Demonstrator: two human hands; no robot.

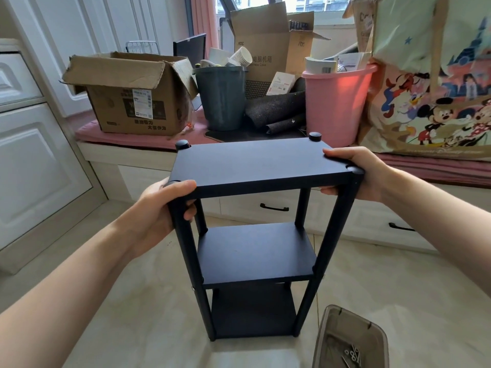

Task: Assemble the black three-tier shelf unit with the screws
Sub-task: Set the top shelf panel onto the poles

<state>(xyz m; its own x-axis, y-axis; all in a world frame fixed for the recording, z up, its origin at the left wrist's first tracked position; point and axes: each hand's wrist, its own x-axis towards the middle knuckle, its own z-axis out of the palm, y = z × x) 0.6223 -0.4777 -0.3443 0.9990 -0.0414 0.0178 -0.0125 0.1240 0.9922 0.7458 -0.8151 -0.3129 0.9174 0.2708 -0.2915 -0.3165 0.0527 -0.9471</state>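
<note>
Both my left hand and right hand grip the shelf unit's top board at its near corners, steadying it upright on the floor.

A single head-worn camera looked forward and down from the person's eye level, wide-angled, so straight edges bowed near the borders. It sat close above the black shelf unit, which filled the centre, its top tier nearest the lens and the lower tiers receding toward the floor at 6 o'clock. Both forearms entered from 7 and 4 o'clock. The window seat lay farther off from 10 to 2 o'clock. No second view shared the scene.
</note>
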